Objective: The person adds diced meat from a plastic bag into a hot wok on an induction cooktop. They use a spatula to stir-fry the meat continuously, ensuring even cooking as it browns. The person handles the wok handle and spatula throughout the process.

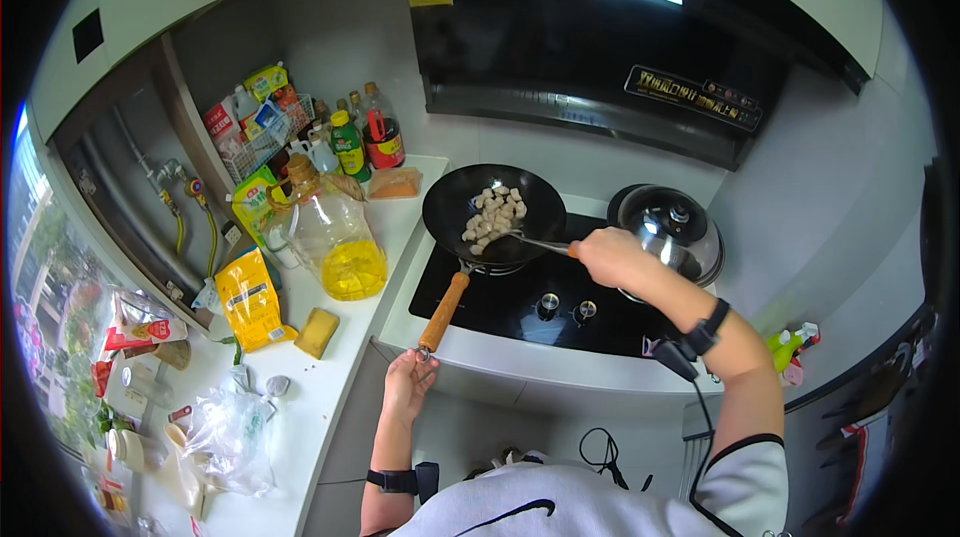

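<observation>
A black wok [450, 199] sits on the left burner of a black glass gas hob [487, 312]. Diced, pale meat-like pieces [495, 218] lie together in it. My left hand [408, 379] grips the metal ring at the end of the wok's wooden handle [445, 312]. In my right hand [615, 255] is a metal spatula [544, 243], held by its handle; its tip touches the lower right of the pieces inside the wok. My fingers hide most of the spatula's grip.
A glass-lidded pan [675, 218] stands on the right burner, beside my right forearm. On the left counter are an oil jug [337, 237], a yellow sponge [317, 333], a yellow pouch [251, 300] and plastic bags [232, 432]. Sauce bottles [382, 135] stand behind. A range hood [585, 71] overhangs the hob.
</observation>
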`<state>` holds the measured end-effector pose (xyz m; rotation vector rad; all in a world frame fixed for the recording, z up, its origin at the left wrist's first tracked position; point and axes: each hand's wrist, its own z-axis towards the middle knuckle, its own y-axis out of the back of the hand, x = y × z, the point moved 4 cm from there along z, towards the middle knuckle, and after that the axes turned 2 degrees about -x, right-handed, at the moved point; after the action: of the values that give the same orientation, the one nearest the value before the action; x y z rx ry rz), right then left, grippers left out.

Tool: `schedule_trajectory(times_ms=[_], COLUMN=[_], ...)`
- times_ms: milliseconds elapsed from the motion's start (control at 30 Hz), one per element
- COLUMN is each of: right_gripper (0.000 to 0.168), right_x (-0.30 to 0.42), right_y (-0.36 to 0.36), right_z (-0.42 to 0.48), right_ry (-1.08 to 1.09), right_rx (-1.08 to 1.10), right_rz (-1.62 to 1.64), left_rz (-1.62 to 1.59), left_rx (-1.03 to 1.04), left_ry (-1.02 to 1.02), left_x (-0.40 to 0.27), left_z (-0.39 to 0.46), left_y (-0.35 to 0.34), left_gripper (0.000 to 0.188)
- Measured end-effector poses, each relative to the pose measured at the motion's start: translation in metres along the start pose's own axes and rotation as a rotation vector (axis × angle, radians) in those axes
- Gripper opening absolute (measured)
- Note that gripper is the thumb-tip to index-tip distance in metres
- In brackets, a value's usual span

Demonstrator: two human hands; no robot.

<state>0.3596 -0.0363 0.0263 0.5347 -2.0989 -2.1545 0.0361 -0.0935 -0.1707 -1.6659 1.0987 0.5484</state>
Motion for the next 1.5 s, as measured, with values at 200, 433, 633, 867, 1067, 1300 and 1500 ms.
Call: schedule_trajectory(times_ms=[200, 433, 633, 867, 1067, 1300, 1500], right_gripper=[0.020, 0.022, 0.021, 0.019, 0.030, 0.030, 0.038], right_x=[-0.045, -0.143, -0.154, -0.093, -0.105, -0.088, -0.048], right_y=[-0.031, 0.015, -0.037, -0.047, 0.003, -0.026, -0.011], right_z=[0.057, 0.078, 0.127, 0.151, 0.147, 0.169, 0.134], right_ry=[-0.145, -0.680, -0.792, -0.303, -0.117, -0.225, 0.129], right_rx=[-0.022, 0.353, 0.552, 0.259, -0.090, 0.104, -0.014], right_rz=[0.247, 0.705, 0.763, 0.522, 0.026, 0.279, 0.163], left_rz=[-0.003, -0.012, -0.013, 0.012, 0.000, -0.044, -0.059], left_rx=[-0.054, -0.050, -0.037, -0.086, -0.103, -0.133, -0.203], left_ry=[-0.044, -0.091, -0.093, -0.080, -0.103, -0.113, -0.133], left_x=[0.000, 0.005, 0.004, 0.003, 0.003, 0.006, 0.008], left_z=[-0.001, 0.000, 0.000, -0.006, -0.003, -0.003, 0.001], left_y=[0.007, 0.002, 0.001, -0.004, 0.001, -0.003, 0.003], left_gripper=[0.025, 0.025, 0.026, 0.024, 0.025, 0.025, 0.024])
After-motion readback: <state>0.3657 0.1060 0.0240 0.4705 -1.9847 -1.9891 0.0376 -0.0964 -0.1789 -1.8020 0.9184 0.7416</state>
